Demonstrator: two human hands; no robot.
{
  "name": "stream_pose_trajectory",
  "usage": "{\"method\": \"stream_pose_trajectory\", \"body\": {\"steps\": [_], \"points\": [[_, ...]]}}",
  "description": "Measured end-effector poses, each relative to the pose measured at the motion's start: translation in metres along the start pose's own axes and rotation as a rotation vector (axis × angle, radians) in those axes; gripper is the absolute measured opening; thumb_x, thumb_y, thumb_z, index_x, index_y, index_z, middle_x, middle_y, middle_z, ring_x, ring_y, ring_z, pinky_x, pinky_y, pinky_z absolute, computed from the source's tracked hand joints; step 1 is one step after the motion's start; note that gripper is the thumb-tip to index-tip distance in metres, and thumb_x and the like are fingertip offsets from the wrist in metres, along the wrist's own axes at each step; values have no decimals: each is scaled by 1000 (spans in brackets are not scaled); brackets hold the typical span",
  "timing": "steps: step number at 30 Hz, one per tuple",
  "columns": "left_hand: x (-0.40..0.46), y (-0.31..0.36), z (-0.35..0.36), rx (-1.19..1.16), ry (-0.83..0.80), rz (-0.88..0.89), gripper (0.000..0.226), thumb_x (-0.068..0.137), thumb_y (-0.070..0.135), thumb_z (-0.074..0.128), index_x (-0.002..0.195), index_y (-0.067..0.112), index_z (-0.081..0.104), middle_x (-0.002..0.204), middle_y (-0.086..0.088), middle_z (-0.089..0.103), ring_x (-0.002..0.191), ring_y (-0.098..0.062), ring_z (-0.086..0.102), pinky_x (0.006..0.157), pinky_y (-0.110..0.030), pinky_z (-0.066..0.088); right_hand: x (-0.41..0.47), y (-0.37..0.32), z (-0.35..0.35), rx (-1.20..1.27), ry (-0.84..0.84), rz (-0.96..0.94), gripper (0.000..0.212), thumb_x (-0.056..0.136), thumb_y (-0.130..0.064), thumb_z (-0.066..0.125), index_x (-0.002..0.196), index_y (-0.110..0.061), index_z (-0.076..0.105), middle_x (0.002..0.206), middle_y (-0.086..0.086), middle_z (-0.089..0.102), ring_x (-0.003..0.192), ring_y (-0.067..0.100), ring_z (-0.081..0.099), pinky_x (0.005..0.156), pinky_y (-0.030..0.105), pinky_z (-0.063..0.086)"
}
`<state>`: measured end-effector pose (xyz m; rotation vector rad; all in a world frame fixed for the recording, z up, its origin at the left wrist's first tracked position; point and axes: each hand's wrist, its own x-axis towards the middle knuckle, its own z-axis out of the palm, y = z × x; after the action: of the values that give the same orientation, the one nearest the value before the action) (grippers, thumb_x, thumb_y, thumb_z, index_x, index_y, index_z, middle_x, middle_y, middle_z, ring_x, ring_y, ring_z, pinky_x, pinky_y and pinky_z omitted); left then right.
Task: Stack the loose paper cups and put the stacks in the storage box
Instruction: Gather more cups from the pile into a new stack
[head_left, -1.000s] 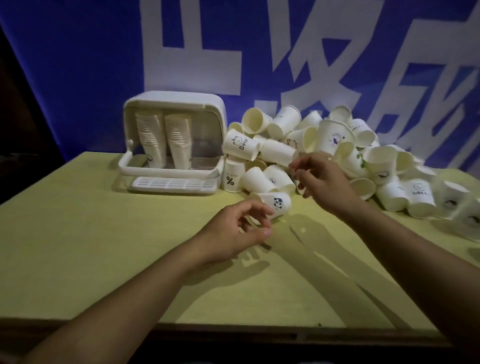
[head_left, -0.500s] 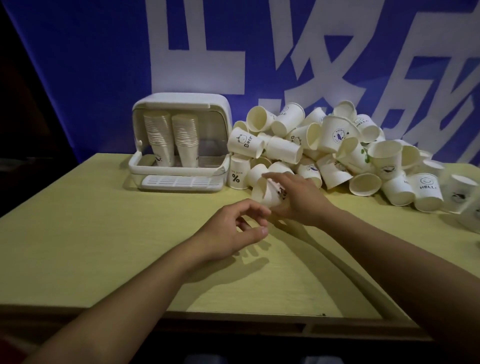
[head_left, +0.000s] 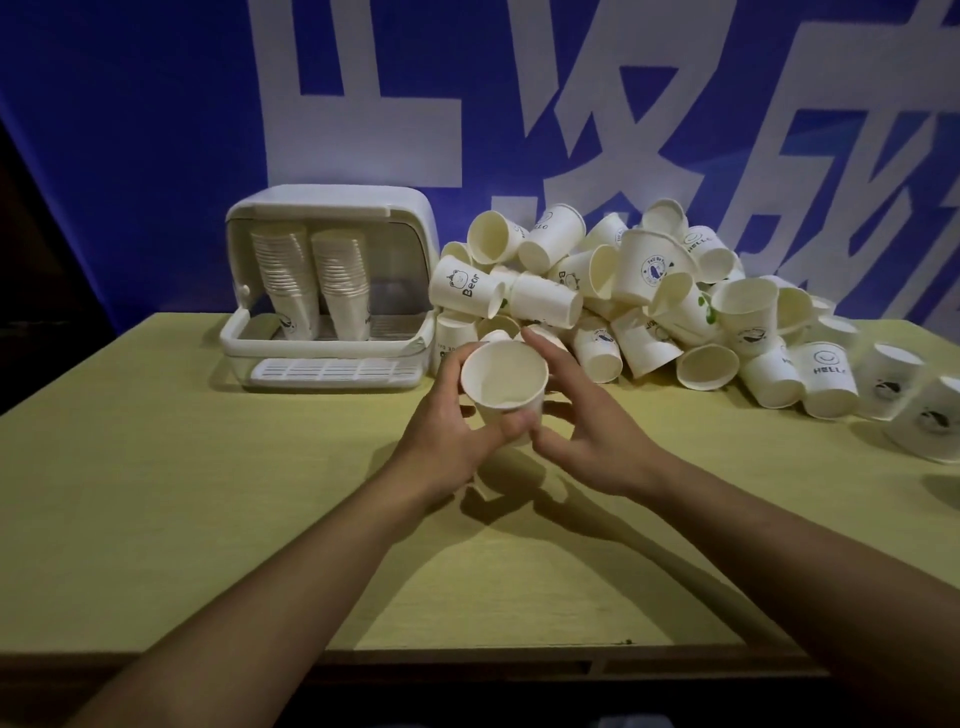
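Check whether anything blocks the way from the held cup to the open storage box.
Nothing visible does. The left hand holds the cup above bare table, and the storage box stands open to its left, with room beside its two stacks.

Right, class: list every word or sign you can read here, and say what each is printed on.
"Bear": cup lying on its side, left of the pile.
"HELLO": upright cup, right of the pile.
"HELLO": cup on top of the pile.
Large white characters: blue banner, cropped, unreadable.
Other cup prints: too blurred to read.
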<state>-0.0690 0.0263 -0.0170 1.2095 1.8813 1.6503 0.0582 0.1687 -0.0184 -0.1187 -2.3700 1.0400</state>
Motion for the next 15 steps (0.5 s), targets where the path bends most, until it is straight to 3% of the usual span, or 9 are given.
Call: {"method": "stream_pose_trajectory", "body": {"steps": [3, 5, 8, 11, 15], "points": [[-1, -9, -6, 4, 65, -23, 78, 64, 56, 84, 130, 55, 43, 125, 19, 60, 115, -8, 57, 96, -39, 52, 18, 6, -3, -63, 120, 26, 64, 84, -12, 52, 145, -32, 47, 135, -9, 53, 115, 5, 54, 91, 22, 50], [-3, -13, -13, 13, 80, -45, 77, 66, 52, 86, 130, 57, 43, 125, 19, 59, 116, -9, 57, 91, -37, 55, 36, 15, -5, -180, 244, 53, 47, 91, -7, 55, 134, -27, 59, 122, -5, 58, 101, 8, 57, 83, 24, 51], [-7, -16, -22, 21, 99, -74, 76, 70, 44, 89, 130, 58, 45, 125, 19, 58, 113, -10, 58, 79, -31, 58, 67, 30, -4, -364, 255, 140, 31, 96, -22, 62, 126, -29, 64, 112, -9, 53, 93, 10, 55, 81, 23, 47], [-9, -17, -30, 60, 106, -92, 77, 70, 42, 89, 132, 55, 46, 121, 22, 57, 110, -7, 58, 87, -37, 56, 91, 44, 3, -465, 188, 238, 36, 93, -33, 67, 128, -27, 62, 118, -1, 55, 102, 20, 59, 85, 29, 45], [-12, -17, -34, 91, 104, -106, 77, 70, 42, 89, 132, 52, 46, 118, 22, 57, 108, -8, 58, 85, -41, 57, 105, 59, 13, -595, 87, 365, 60, 84, -37, 75, 136, -22, 51, 125, 10, 59, 115, 29, 55, 89, 38, 47]]}}
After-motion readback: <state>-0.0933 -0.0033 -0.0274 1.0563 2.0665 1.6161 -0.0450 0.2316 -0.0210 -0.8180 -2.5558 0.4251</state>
